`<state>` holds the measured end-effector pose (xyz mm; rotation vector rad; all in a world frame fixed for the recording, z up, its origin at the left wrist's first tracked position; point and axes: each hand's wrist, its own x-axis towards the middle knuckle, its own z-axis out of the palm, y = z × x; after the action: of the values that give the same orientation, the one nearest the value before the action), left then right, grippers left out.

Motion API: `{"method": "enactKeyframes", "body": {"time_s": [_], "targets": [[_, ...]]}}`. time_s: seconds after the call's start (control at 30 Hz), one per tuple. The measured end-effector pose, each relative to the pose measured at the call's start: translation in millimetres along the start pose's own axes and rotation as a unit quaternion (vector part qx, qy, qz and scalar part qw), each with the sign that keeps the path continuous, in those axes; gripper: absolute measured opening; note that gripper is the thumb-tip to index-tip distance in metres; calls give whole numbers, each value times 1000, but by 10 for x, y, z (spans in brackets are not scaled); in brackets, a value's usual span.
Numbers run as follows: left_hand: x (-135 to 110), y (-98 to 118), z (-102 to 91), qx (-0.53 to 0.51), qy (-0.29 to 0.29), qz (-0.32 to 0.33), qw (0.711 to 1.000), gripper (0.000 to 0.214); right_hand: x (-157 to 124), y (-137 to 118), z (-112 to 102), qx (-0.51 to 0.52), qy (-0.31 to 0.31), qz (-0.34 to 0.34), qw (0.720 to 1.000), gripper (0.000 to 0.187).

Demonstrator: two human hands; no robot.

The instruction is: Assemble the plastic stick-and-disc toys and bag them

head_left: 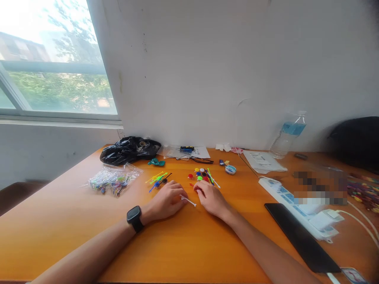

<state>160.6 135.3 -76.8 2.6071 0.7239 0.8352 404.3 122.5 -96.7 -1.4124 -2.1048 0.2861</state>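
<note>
My left hand (170, 200), with a black watch on its wrist, is closed on a thin white plastic stick (189, 201) whose end points toward my right hand. Fingers bent and pressed together, my right hand (211, 197) rests at the table just to the right. A small red tip (191, 184) shows by its fingertips; whether it is held or lying there I cannot tell. Beyond the left hand lie yellow, green, black and blue sticks (156, 178). Behind the right hand is a pile of coloured round pieces and sticks (204, 174), partly hidden by that hand.
A clear bag of colourful small pieces (111, 181) lies left, before a black plastic bag (130, 150). To the right are a power strip (291, 199), a black phone-like slab (299, 236) and cables. A water bottle (288, 136) stands near the wall.
</note>
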Motion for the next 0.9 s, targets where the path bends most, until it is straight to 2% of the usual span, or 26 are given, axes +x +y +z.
{"method": "enactKeyframes", "body": {"time_s": [0.9], "targets": [[-7,-43,22,5,-5,8,1000,18,0,-5,-7,-3,-2,-4,1000,21]]}}
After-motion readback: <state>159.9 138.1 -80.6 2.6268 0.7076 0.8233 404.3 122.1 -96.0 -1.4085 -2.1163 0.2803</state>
